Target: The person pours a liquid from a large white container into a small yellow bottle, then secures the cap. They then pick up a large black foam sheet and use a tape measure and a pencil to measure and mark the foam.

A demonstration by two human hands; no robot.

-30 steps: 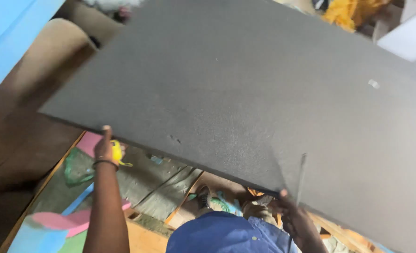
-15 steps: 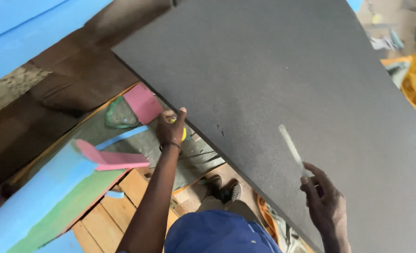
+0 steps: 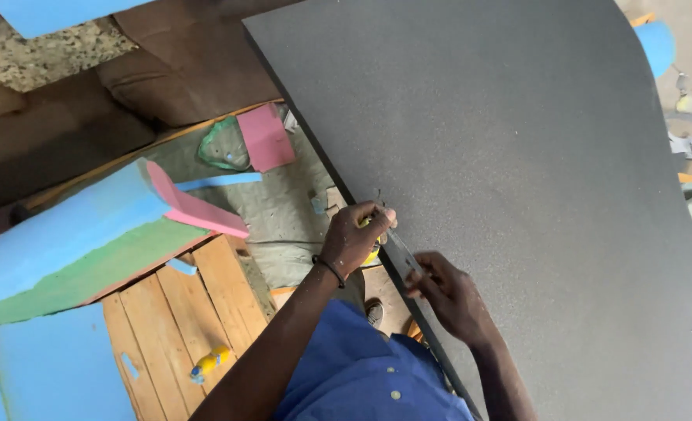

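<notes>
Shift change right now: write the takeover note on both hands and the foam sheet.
Left hand: closed on a small yellow tool at the near edge of the big dark grey foam sheet.
Right hand: fingers on a thin metal strip lying on the sheet just inside that edge.
Sheet: large, curving upward at the far side, over a cluttered floor with blue, green and pink foam pieces.
Done: no cut or mark can be made out on the sheet.
Left: whatever is being done at that edge; nothing finished shows.

Matt, grainy grey foam sheet [image 3: 517, 179]
</notes>
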